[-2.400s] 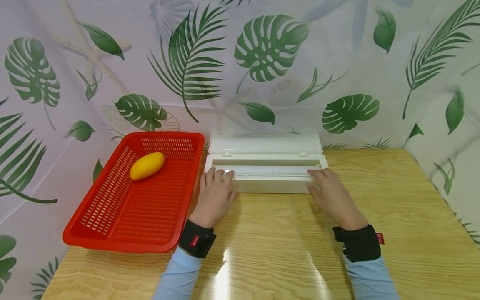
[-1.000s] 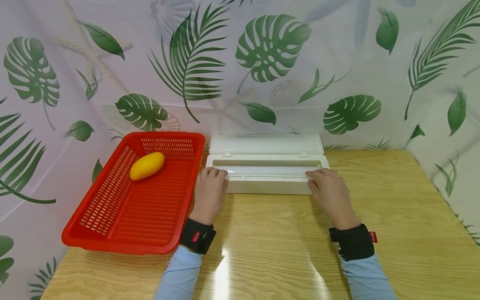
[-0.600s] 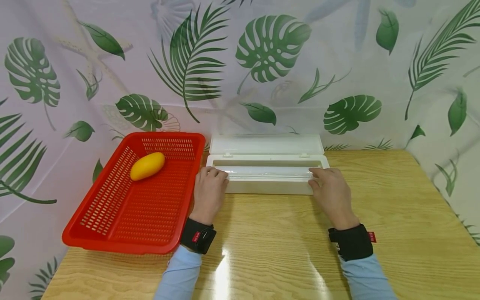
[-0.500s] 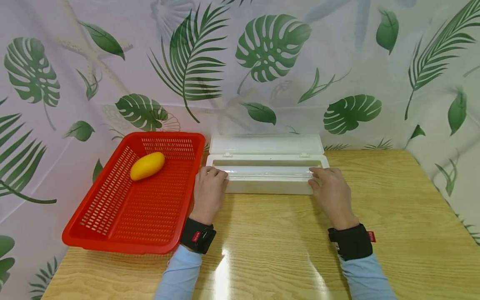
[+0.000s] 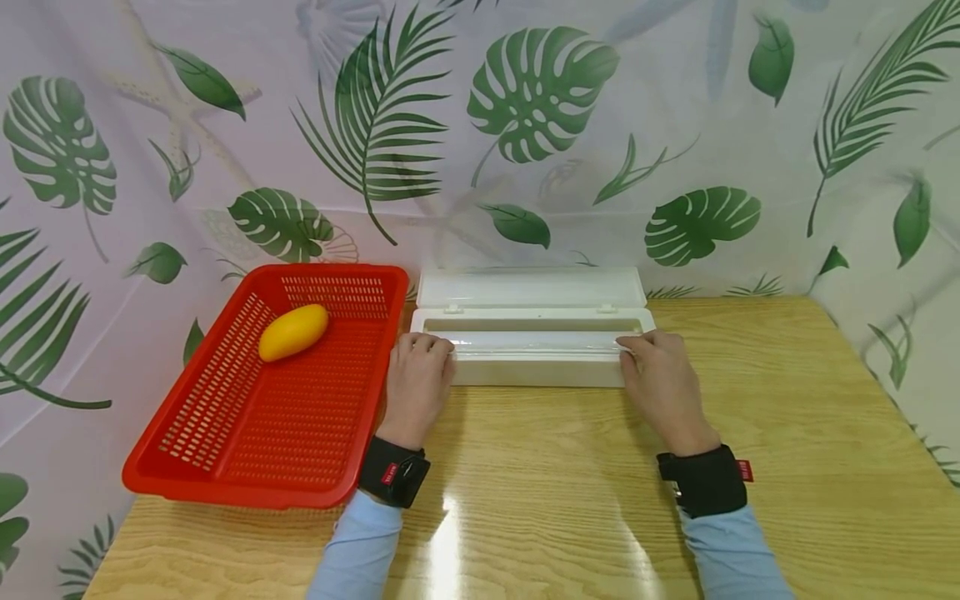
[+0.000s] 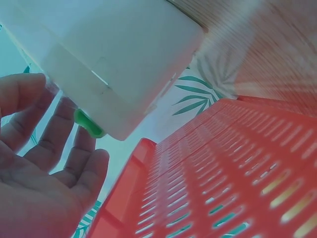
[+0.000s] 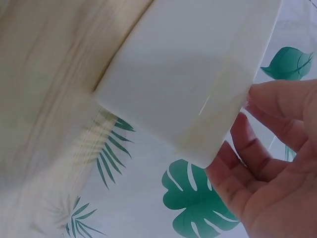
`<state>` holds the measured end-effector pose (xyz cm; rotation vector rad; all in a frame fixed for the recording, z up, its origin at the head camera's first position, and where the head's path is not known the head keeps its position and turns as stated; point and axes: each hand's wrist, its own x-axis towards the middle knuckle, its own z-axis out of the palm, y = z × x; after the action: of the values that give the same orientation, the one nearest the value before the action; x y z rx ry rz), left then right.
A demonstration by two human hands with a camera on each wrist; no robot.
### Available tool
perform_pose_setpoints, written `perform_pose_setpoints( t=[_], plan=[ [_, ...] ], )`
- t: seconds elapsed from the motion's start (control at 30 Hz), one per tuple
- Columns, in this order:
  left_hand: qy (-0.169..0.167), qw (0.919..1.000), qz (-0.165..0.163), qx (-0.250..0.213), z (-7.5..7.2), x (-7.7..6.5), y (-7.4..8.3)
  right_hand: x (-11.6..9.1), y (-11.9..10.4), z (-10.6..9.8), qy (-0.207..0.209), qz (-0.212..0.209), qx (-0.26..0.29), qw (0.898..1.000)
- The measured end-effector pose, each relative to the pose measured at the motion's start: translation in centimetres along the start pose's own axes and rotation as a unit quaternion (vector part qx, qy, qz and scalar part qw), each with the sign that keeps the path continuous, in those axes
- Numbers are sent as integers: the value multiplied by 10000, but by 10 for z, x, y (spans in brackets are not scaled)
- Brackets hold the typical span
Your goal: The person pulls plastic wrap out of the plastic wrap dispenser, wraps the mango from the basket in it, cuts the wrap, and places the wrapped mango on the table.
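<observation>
Now your left hand (image 5: 417, 383) and right hand (image 5: 660, 385) rest at either end of the white dispenser box (image 5: 534, 367). Your fingers curl over its front rim, pinching the film edge (image 5: 536, 348).

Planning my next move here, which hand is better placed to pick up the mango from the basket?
Probably the left hand: it rests at the box end beside the red basket holding the mango. The right hand is at the far end.
</observation>
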<state>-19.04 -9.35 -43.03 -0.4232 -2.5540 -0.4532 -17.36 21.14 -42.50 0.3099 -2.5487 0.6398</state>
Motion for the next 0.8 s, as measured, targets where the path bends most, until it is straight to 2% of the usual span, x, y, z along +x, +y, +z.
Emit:
perform_pose_setpoints(
  t=[0.23, 0.43, 0.63, 0.67, 0.8],
  plan=[
    [-36, 10000, -33, -11, 0, 2, 0, 2, 2, -3, 145, -62, -186, 9997],
    [31, 9996, -285, 85, 0, 4, 1, 4, 2, -2, 212, -199, -180, 9994],
    [3, 9989, -399, 227, -1, 9, 5, 4, 4, 1, 59, 80, -92, 9999],
    [6, 9988, -404, 286, 9, 9, -1, 4, 4, 1, 14, 137, -73, 9999],
    [19, 9982, -441, 405, 11, 9, -1, 3, 5, 3, -91, 277, 90, 9995]
  ],
)
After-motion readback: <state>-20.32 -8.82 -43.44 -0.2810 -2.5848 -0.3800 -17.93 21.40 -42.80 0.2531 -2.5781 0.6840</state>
